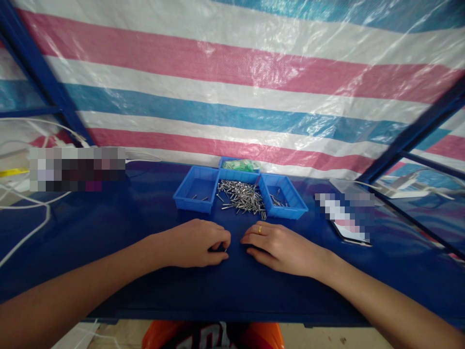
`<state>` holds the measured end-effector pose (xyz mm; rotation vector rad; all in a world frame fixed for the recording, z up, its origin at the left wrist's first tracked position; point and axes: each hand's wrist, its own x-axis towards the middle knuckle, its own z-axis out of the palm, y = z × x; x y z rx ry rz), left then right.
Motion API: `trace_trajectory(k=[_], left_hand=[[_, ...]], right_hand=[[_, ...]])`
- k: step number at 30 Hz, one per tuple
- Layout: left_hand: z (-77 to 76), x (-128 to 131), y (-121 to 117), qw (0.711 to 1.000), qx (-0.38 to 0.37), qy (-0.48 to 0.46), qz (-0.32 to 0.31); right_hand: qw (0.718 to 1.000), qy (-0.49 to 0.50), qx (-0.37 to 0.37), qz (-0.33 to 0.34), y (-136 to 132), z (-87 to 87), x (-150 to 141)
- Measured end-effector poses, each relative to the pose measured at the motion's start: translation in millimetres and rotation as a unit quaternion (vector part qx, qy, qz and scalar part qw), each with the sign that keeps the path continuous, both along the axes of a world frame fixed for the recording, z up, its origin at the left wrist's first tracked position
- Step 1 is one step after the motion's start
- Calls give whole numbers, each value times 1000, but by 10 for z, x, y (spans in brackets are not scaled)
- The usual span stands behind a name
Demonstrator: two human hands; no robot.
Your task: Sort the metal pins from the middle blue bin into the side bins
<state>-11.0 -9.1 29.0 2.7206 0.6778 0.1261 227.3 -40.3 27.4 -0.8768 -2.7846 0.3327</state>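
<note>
My left hand [205, 243] rests on the blue table with its fingers curled. A small gap shows between thumb and forefinger, and a tiny pale spot there is too small to make out. Opposite it, my right hand [271, 245] lies palm down, fingers loosely stretched and thumb apart, a gold ring on one finger. Neither hand visibly holds anything. Just beyond them is a loose heap of thin silver metal pins, like rivets [242, 196]. The heap lies between a left blue bin [194, 204] with a few pins and a right blue bin [289, 212] holding several.
Behind the heap, another blue bin [240, 178] contains green plastic packaging [240, 166]. A phone [354, 239], partly blurred, lies at right on the table [203, 295]. White cables [45, 218] run along the left. Blue frame posts and a striped plastic sheet [225, 82] enclose the far side.
</note>
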Motion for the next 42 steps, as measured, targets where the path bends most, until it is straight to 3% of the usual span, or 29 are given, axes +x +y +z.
trace_trajectory(k=[7, 15, 22, 26, 30, 42], left_hand=[[-75, 25, 8, 999, 35, -33, -26], [-231, 175, -52, 972, 198, -102, -72], [-228, 178, -48, 949, 283, -103, -95], [-196, 161, -43, 945, 290, -133, -70], [-165, 107, 12, 958, 246, -147, -15], [-209, 90, 24, 972, 201, -122, -13]], right_hand=[[1000, -3, 7, -4, -3, -15, -14], [999, 27, 19, -10, -2, -78, -59], [998, 56, -4, -25, 23, -127, -44], [997, 63, -7, -36, 17, -102, -47], [996, 75, -6, -47, 19, -46, -39], [997, 64, 1, -47, 22, -49, -27]])
